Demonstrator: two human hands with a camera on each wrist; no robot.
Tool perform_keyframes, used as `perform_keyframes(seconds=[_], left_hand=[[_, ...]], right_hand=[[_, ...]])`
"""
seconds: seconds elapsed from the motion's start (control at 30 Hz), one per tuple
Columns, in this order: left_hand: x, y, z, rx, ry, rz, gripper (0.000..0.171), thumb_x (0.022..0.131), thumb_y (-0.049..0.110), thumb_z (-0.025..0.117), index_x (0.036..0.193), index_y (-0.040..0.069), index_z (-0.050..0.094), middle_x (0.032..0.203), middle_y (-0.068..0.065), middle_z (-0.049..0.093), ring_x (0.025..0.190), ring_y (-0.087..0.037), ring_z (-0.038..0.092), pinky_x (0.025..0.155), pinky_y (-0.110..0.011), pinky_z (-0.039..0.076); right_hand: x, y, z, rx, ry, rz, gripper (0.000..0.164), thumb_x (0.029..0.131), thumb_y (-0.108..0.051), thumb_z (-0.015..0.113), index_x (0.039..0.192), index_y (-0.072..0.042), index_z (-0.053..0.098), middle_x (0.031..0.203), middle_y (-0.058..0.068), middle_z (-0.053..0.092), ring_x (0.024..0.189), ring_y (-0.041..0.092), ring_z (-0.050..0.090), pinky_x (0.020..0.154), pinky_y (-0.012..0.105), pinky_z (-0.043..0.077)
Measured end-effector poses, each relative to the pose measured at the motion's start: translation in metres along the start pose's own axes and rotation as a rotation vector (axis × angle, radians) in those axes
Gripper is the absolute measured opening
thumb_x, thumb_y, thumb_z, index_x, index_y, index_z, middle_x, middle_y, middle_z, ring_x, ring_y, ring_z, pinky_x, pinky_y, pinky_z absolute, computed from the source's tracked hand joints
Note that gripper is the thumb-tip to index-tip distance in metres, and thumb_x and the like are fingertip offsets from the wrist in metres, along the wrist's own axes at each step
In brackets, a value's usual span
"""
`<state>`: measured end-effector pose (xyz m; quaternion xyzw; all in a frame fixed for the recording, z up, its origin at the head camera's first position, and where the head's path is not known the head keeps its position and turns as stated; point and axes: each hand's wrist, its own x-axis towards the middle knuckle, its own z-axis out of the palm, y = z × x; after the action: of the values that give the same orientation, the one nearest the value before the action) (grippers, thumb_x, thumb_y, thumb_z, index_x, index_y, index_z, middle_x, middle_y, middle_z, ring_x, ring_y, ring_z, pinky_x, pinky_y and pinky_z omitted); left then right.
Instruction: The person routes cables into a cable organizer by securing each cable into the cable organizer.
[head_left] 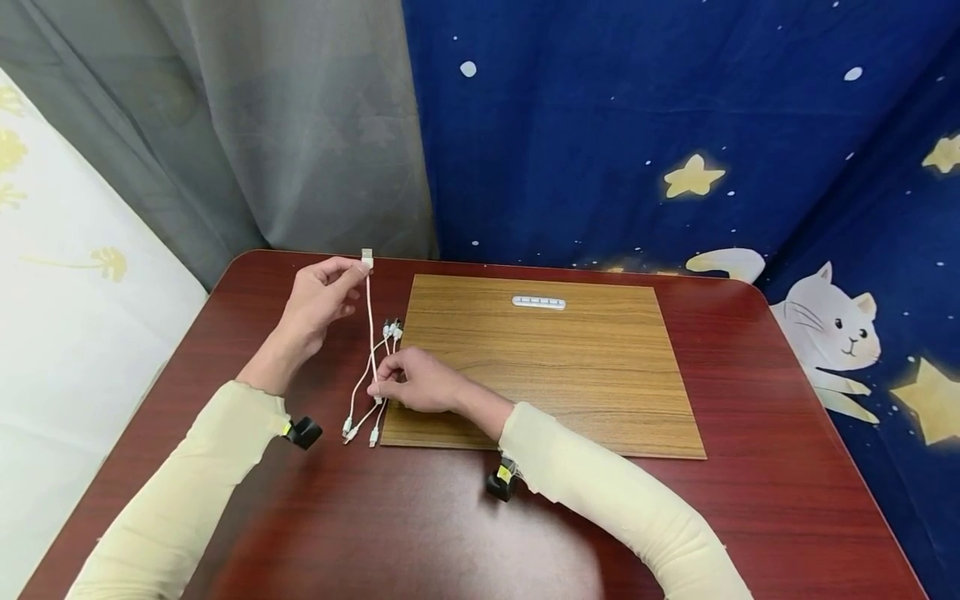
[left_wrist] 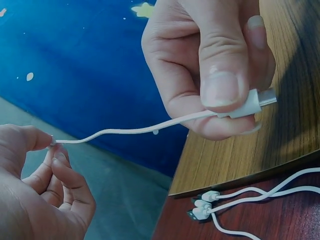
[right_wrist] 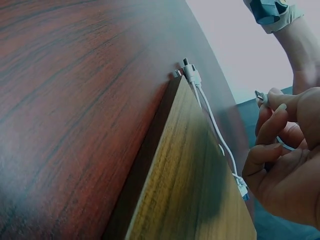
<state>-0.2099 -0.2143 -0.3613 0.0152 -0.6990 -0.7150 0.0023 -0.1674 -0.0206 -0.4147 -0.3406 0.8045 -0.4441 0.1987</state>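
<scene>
A short white USB cable (head_left: 371, 325) is stretched between my two hands above the table's left part. My left hand (head_left: 318, 302) pinches it near its wide USB plug (head_left: 367, 253), at the table's far edge. The other end is pinched between thumb and fingers of my right hand (head_left: 422, 381), over the board's left edge. In the left wrist view, a small metal-tipped connector (left_wrist: 267, 97) pokes out past the right thumb. Several more white cables (head_left: 352, 404) lie below, partly hidden by my right hand, their USB plugs (left_wrist: 202, 209) bunched together.
A wood-grain board (head_left: 555, 375) lies flat on the dark red table (head_left: 750, 500). Near the board's far edge sits a small white slotted strip (head_left: 538, 302). Grey and blue curtains (head_left: 570, 133) hang behind the table.
</scene>
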Motion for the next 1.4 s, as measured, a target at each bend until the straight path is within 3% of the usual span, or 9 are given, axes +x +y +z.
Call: perform_keyframes(seconds=[0.1,0.47,0.6,0.87,1.1,1.23,1.4], left_hand=[[0.001,-0.002,0.001,-0.025,0.0,-0.001,0.021,0.094,0.022,0.076,0.102,0.003,0.073,0.081,0.0,0.063,0.071,-0.013,0.054,0.055,-0.021,0.048],[0.004,-0.004,0.009,-0.043,-0.008,-0.008,0.012,0.094,0.022,0.076,0.098,0.01,0.076,0.083,0.0,0.063,0.069,-0.011,0.054,0.056,-0.021,0.047],[0.006,-0.005,0.015,-0.064,-0.023,-0.014,0.013,0.095,0.02,0.075,0.1,0.009,0.075,0.082,0.001,0.062,0.068,-0.01,0.053,0.055,-0.021,0.046],[0.01,-0.012,0.023,-0.107,-0.059,-0.026,0.013,0.096,0.018,0.072,0.101,0.006,0.072,0.084,0.0,0.063,0.066,-0.009,0.052,0.053,-0.019,0.044],[0.01,-0.015,0.025,-0.108,-0.068,-0.05,0.011,0.096,0.018,0.072,0.1,0.008,0.072,0.085,0.001,0.063,0.065,-0.009,0.051,0.053,-0.018,0.043],[0.011,-0.016,0.027,-0.096,-0.071,-0.06,0.02,0.096,0.02,0.073,0.106,0.002,0.07,0.085,0.001,0.063,0.065,-0.009,0.05,0.053,-0.018,0.043],[0.013,-0.017,0.03,-0.088,-0.062,-0.045,0.028,0.096,0.02,0.073,0.11,-0.003,0.067,0.083,0.001,0.062,0.064,-0.009,0.05,0.052,-0.018,0.043]], right_hand=[[-0.002,-0.001,-0.001,-0.005,0.001,0.002,0.017,0.097,-0.017,0.073,0.082,-0.01,0.069,0.072,-0.008,0.058,0.066,0.006,0.05,0.063,0.021,0.042],[-0.012,-0.006,-0.013,0.023,-0.015,0.003,0.02,0.098,-0.012,0.07,0.08,-0.008,0.065,0.071,-0.006,0.057,0.063,0.009,0.052,0.062,0.023,0.043],[-0.018,-0.005,-0.017,0.036,-0.027,-0.009,0.02,0.1,-0.01,0.067,0.081,-0.009,0.061,0.075,0.004,0.061,0.058,0.01,0.055,0.06,0.024,0.047],[-0.031,0.0,-0.021,0.065,-0.027,0.045,0.016,0.102,-0.011,0.063,0.089,-0.003,0.064,0.083,0.023,0.065,0.054,0.013,0.056,0.055,0.028,0.05],[-0.036,0.002,-0.021,0.043,-0.018,0.055,0.017,0.101,-0.011,0.066,0.084,-0.006,0.064,0.078,0.014,0.064,0.058,0.01,0.054,0.056,0.026,0.049],[-0.036,0.002,-0.021,-0.007,0.003,0.053,0.018,0.1,-0.012,0.068,0.082,-0.007,0.066,0.073,0.004,0.061,0.061,0.008,0.051,0.059,0.025,0.044],[-0.038,0.005,-0.023,0.038,0.017,0.107,0.018,0.1,-0.014,0.068,0.084,-0.006,0.067,0.075,0.011,0.065,0.061,0.011,0.055,0.056,0.025,0.045]])
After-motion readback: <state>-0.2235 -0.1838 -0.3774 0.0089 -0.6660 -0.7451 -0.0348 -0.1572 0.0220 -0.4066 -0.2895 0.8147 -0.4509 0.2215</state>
